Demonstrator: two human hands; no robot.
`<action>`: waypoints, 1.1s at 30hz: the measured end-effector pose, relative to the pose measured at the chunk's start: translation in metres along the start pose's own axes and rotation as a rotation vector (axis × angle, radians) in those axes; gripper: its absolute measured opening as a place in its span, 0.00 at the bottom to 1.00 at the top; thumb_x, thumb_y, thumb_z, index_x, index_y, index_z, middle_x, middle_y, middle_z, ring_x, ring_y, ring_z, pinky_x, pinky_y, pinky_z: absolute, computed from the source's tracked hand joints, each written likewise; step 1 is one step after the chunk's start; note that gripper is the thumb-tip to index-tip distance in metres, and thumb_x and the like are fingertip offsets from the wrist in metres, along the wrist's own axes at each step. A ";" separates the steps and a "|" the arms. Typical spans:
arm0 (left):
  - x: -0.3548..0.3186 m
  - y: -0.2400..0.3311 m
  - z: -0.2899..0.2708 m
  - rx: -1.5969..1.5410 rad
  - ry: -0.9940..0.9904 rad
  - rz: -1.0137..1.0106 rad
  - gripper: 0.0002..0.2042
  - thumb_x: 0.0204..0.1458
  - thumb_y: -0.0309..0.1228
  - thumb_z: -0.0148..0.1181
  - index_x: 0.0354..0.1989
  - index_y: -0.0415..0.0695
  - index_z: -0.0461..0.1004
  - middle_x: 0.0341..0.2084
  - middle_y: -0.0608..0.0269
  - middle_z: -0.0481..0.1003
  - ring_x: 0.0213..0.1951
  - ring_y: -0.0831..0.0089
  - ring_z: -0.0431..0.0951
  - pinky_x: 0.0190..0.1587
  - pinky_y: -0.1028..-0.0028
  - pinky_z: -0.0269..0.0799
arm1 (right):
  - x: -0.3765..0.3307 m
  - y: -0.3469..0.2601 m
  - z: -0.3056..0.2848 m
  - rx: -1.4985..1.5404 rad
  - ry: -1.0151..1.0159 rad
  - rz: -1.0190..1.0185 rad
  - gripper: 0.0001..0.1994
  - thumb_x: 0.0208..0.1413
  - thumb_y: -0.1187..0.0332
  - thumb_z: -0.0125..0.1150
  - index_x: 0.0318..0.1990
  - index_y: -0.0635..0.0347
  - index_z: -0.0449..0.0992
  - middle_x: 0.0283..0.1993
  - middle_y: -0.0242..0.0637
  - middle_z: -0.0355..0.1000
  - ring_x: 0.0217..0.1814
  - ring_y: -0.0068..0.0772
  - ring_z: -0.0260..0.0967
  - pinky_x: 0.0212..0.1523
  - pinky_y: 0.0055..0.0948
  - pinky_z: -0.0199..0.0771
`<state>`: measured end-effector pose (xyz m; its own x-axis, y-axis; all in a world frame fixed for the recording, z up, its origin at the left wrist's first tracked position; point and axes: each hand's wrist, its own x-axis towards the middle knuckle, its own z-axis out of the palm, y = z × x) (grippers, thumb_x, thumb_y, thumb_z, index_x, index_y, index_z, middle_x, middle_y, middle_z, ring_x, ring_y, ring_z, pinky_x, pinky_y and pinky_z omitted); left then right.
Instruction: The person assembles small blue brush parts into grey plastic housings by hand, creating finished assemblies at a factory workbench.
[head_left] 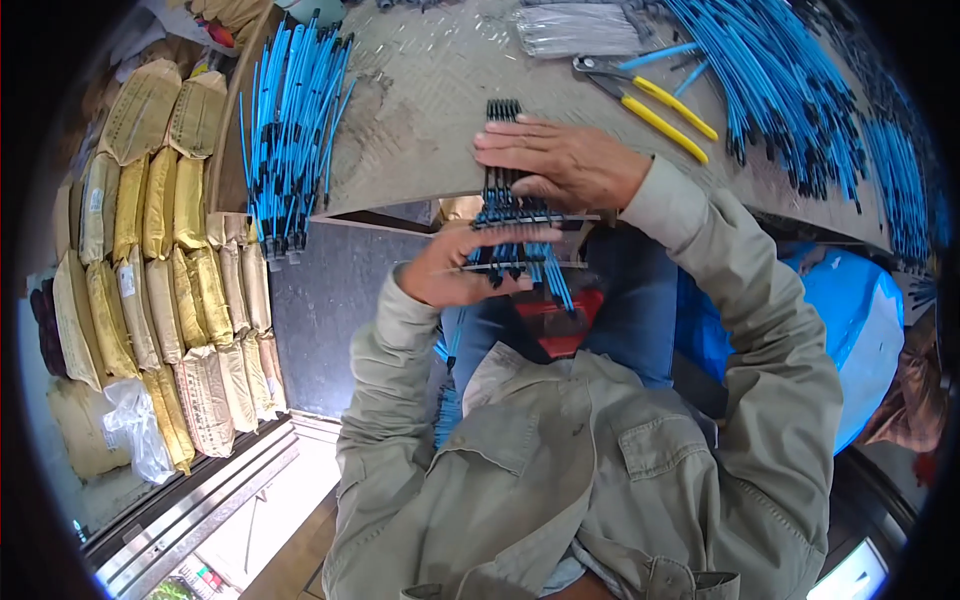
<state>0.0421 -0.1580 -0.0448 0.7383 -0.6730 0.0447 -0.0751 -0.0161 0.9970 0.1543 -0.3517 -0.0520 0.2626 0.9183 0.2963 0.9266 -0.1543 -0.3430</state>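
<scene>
Left, tan sacks (170, 260) stacked; right hand (560, 160) flat, left hand (450, 270) open, both pressing blue cable bundle (505, 215).

A bundle of cables (505, 190) is lying at centre frame across the table (420, 110) edge, under the right hand (560, 160); the left hand (455, 270) is sitting just below. Pliers (650, 100) are lying upper right, a cable heap (790, 90) right of them. Another cable bundle (290, 130) is hanging upper left, with stacked sacks (170, 270) left of it.
</scene>
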 end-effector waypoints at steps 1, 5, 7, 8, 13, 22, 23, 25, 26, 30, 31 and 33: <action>0.002 0.005 -0.002 0.005 -0.005 -0.004 0.29 0.40 0.24 0.63 0.54 0.35 0.61 0.51 0.51 0.65 0.54 0.64 0.64 0.56 0.68 0.57 | 0.002 0.003 0.001 -0.015 0.019 -0.017 0.23 0.55 0.57 0.45 0.57 0.54 0.58 0.61 0.36 0.54 0.65 0.36 0.46 0.64 0.36 0.45; -0.001 0.032 -0.006 0.286 -0.003 0.100 0.29 0.35 0.25 0.67 0.51 0.37 0.66 0.49 0.55 0.68 0.53 0.67 0.65 0.55 0.70 0.57 | -0.003 0.002 0.005 -0.058 0.077 -0.037 0.21 0.56 0.57 0.45 0.55 0.54 0.60 0.60 0.36 0.56 0.65 0.34 0.48 0.63 0.35 0.47; -0.007 0.035 -0.009 0.278 0.005 -0.008 0.31 0.34 0.28 0.69 0.50 0.37 0.66 0.48 0.55 0.69 0.52 0.68 0.66 0.54 0.71 0.58 | -0.004 0.003 0.005 -0.076 0.102 -0.044 0.21 0.56 0.56 0.45 0.54 0.55 0.61 0.60 0.35 0.57 0.64 0.34 0.49 0.63 0.35 0.48; -0.010 0.036 -0.011 0.274 0.010 -0.061 0.31 0.33 0.29 0.69 0.50 0.37 0.66 0.48 0.55 0.69 0.52 0.69 0.66 0.54 0.71 0.58 | -0.004 0.004 0.004 -0.057 0.088 -0.037 0.21 0.56 0.57 0.44 0.55 0.55 0.60 0.60 0.35 0.56 0.64 0.35 0.49 0.63 0.35 0.47; -0.046 0.036 -0.034 0.364 0.068 -0.109 0.35 0.28 0.34 0.71 0.50 0.37 0.67 0.47 0.55 0.70 0.52 0.69 0.66 0.54 0.71 0.59 | -0.002 0.000 0.003 0.003 0.068 0.002 0.22 0.57 0.58 0.43 0.57 0.55 0.57 0.59 0.36 0.57 0.63 0.38 0.50 0.62 0.36 0.50; 0.006 0.029 -0.043 1.107 -0.007 0.164 0.47 0.21 0.40 0.69 0.58 0.43 0.56 0.56 0.57 0.60 0.58 0.63 0.59 0.58 0.65 0.54 | -0.003 -0.001 -0.011 0.384 0.096 0.299 0.27 0.57 0.59 0.43 0.61 0.55 0.47 0.53 0.40 0.64 0.55 0.44 0.60 0.54 0.35 0.61; 0.015 0.027 -0.043 1.147 -0.090 0.170 0.49 0.20 0.40 0.69 0.59 0.44 0.54 0.57 0.58 0.58 0.59 0.63 0.57 0.59 0.64 0.52 | -0.002 -0.002 -0.010 0.358 0.106 0.317 0.27 0.57 0.59 0.43 0.61 0.55 0.47 0.53 0.40 0.64 0.55 0.44 0.60 0.54 0.35 0.61; 0.028 0.020 -0.043 1.185 -0.175 0.202 0.50 0.20 0.40 0.68 0.60 0.45 0.52 0.58 0.58 0.55 0.60 0.63 0.55 0.60 0.64 0.51 | 0.005 -0.004 -0.003 0.381 0.152 0.341 0.28 0.55 0.63 0.44 0.62 0.54 0.44 0.49 0.43 0.68 0.51 0.45 0.64 0.51 0.33 0.63; 0.030 0.016 -0.046 1.254 -0.194 0.207 0.51 0.18 0.40 0.68 0.60 0.46 0.51 0.59 0.60 0.54 0.60 0.64 0.54 0.60 0.64 0.50 | 0.007 -0.005 -0.008 0.363 0.152 0.350 0.28 0.55 0.63 0.44 0.62 0.54 0.44 0.49 0.43 0.68 0.51 0.45 0.64 0.51 0.33 0.63; 0.036 0.013 -0.047 1.415 -0.232 0.199 0.54 0.15 0.38 0.69 0.61 0.46 0.48 0.61 0.63 0.51 0.62 0.67 0.50 0.62 0.65 0.47 | 0.015 0.011 -0.028 0.401 0.060 0.502 0.27 0.54 0.65 0.47 0.61 0.55 0.50 0.43 0.44 0.70 0.45 0.44 0.68 0.46 0.33 0.67; 0.040 0.019 -0.044 1.437 -0.254 0.187 0.55 0.14 0.37 0.68 0.61 0.46 0.48 0.61 0.63 0.51 0.62 0.67 0.50 0.62 0.66 0.47 | 0.011 0.031 -0.041 0.457 0.239 0.382 0.23 0.53 0.65 0.49 0.56 0.54 0.57 0.40 0.43 0.71 0.41 0.44 0.69 0.42 0.33 0.67; 0.040 0.021 -0.044 1.460 -0.254 0.148 0.56 0.13 0.36 0.68 0.61 0.46 0.47 0.61 0.63 0.50 0.62 0.67 0.49 0.62 0.66 0.46 | 0.008 0.067 -0.071 0.200 0.398 0.327 0.14 0.50 0.65 0.53 0.45 0.55 0.68 0.36 0.39 0.71 0.36 0.43 0.69 0.37 0.34 0.67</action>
<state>0.0997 -0.1523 -0.0195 0.5419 -0.8400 -0.0275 -0.8392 -0.5426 0.0366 0.2376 -0.3800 -0.0097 0.6456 0.6191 0.4471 0.7208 -0.3005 -0.6246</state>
